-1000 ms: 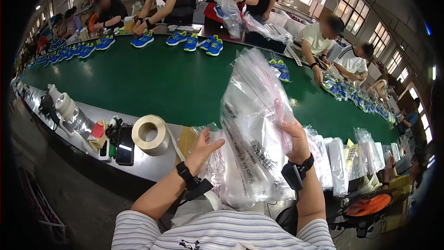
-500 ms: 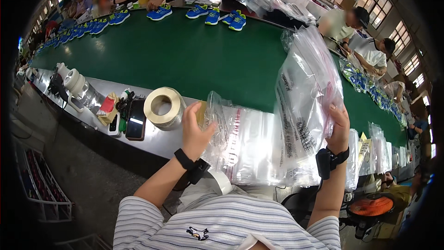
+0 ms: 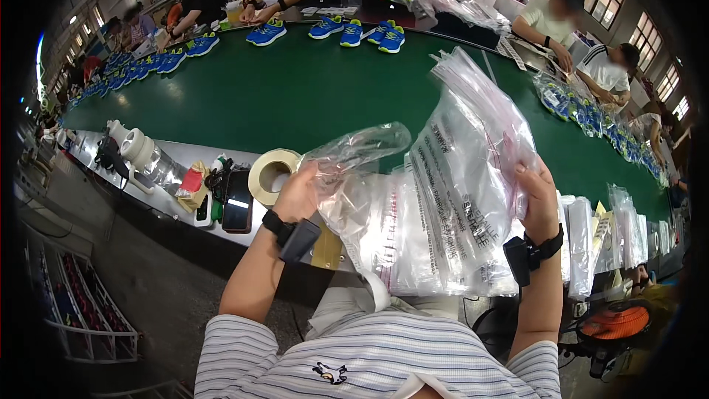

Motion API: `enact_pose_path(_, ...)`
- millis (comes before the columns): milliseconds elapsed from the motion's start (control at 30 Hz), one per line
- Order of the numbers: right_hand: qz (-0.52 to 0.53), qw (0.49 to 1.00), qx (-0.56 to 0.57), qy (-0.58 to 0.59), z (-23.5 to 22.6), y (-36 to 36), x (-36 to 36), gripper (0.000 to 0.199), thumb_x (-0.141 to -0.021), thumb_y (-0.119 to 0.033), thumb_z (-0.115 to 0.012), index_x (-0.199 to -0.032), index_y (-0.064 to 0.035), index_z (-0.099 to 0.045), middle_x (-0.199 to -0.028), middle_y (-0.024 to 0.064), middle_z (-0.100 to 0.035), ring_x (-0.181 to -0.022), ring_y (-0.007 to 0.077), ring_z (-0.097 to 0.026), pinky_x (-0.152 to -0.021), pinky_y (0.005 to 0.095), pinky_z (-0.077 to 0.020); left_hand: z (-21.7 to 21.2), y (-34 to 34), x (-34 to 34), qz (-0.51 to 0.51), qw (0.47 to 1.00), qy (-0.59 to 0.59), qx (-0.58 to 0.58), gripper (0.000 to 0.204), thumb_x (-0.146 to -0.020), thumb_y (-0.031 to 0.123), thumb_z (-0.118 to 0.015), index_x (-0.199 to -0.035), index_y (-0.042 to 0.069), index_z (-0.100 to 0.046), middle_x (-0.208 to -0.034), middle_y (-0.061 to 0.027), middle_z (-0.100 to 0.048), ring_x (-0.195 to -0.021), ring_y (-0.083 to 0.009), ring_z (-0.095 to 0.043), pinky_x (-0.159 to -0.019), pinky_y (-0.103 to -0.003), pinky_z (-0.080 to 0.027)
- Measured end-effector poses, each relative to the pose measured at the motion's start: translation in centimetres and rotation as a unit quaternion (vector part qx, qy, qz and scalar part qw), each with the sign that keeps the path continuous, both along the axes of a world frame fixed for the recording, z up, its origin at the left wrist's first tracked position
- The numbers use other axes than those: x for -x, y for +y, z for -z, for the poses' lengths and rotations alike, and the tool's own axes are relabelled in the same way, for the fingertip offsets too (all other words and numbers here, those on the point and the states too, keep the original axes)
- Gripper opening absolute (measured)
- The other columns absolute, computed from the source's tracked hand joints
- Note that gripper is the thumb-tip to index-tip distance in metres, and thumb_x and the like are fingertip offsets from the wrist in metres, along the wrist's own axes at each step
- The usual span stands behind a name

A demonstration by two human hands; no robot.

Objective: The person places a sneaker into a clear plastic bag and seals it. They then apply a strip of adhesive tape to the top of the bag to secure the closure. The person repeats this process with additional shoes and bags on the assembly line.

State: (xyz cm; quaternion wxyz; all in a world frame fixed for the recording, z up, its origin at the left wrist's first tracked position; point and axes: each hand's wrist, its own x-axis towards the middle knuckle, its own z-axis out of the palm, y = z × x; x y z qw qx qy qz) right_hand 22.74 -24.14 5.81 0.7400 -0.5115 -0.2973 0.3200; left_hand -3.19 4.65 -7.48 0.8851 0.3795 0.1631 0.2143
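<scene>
My left hand [image 3: 297, 193] grips one clear plastic bag [image 3: 353, 159] pulled left of the bag stack [image 3: 465, 170] my right hand [image 3: 538, 203] clutches, near the tape roll [image 3: 269, 175].

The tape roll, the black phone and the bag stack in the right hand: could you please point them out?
tape roll [image 3: 269, 175], head view, front rim.
black phone [image 3: 238, 210], head view, screen.
bag stack [image 3: 461, 170], head view, middle.

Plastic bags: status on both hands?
Left hand pinching one clear bag away from the bundle. Right hand gripping stack of bags, raised. Tape roll beside left hand, not blocking.
</scene>
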Motion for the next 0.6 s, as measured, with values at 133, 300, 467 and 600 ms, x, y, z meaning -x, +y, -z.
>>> enact_pose_path(133, 0.004, 1.0, 0.015, -0.015, 0.1, 0.7, 0.0, 0.037, -0.089, -0.004, -0.052, -0.125, 0.0044, -0.052, -0.113, 0.0098, -0.062, -0.101, 0.0155, -0.06, -0.089, 0.028, -0.0468, 0.8, 0.9, 0.2, 0.103, 0.99, 0.067, 0.076, 0.043, -0.101, 0.025, -0.038, -0.136, 0.0, -0.041, -0.136, -0.0179, -0.048, -0.123, -0.0334, -0.05, -0.1, -0.05, -0.044)
enact_pose_path(300, 0.005, 0.997, 0.04, -0.061, 0.8, 1.1, -0.5, 0.037, -0.09, -0.005, -0.054, -0.125, 0.0043, -0.053, -0.114, 0.0077, -0.062, -0.103, 0.0138, -0.058, -0.091, 0.0274, -0.0441, 2.3, 2.2, 2.0, 0.021, 0.99, 0.126, 0.064, 0.039, -0.099, 0.029, -0.047, -0.13, 0.006, -0.048, -0.129, -0.0184, -0.052, -0.116, -0.0294, -0.056, -0.095, -0.045, -0.049)
enact_pose_path(467, 0.011, 0.994, 0.051, -0.095, 1.4, 0.7, -1.3, 0.037, -0.09, -0.005, -0.053, -0.126, 0.0041, -0.053, -0.114, 0.0072, -0.061, -0.102, 0.0134, -0.057, -0.091, 0.0271, -0.0432, 2.3, 0.9, 5.5, -0.134, 0.978, 0.142, -0.068, 0.059, -0.097, 0.031, -0.053, -0.141, 0.004, -0.026, -0.135, -0.0159, -0.041, -0.119, -0.0312, -0.051, -0.092, -0.043, -0.048)
enact_pose_path(600, 0.036, 0.995, 0.055, -0.073, 1.9, 0.6, -1.2, 0.035, -0.09, -0.005, -0.051, -0.125, 0.0043, -0.052, -0.112, 0.0072, -0.061, -0.101, 0.0143, -0.058, -0.091, 0.0278, -0.0436, 1.9, -4.0, 8.6, -0.213, 0.93, 0.264, -0.141, 0.064, -0.094, 0.03, -0.059, -0.141, 0.001, -0.026, -0.129, -0.0126, -0.045, -0.114, -0.0229, -0.052, -0.088, -0.038, -0.047)
